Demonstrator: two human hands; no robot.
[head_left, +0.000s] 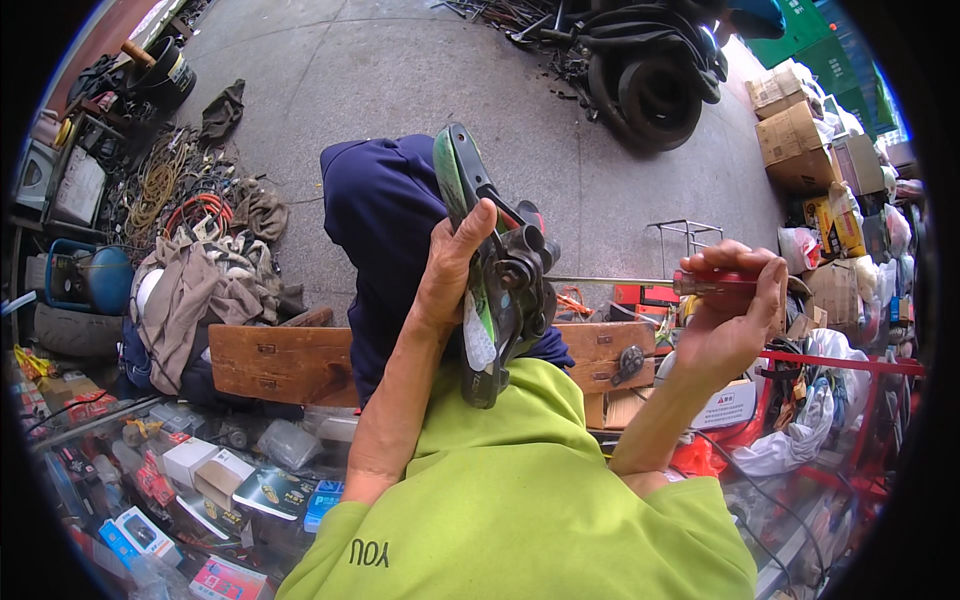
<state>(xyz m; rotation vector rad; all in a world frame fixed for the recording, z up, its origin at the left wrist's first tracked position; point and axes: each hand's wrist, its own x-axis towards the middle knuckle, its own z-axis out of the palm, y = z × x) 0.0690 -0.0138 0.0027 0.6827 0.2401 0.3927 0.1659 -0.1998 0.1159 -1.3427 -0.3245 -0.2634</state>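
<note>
My left hand (450,268) is closed around a long black and green part (512,285) with round knobs on its side, whose exact kind I cannot make out. The part stands roughly upright in front of my lap, its upper end past my thumb. From the right, my right hand (722,325) grips a screwdriver (614,281) by its red translucent handle. Its thin metal shaft runs level toward the knobs; whether the tip sits in a screw is hidden.
A wooden bench (285,362) crosses beneath me, with a small dark round fitting (629,362) on its right end. Boxed goods (195,462) lie at lower left. Tangled cables (165,180) and tyres (660,98) rest on the floor; cardboard boxes (797,150) are stacked right.
</note>
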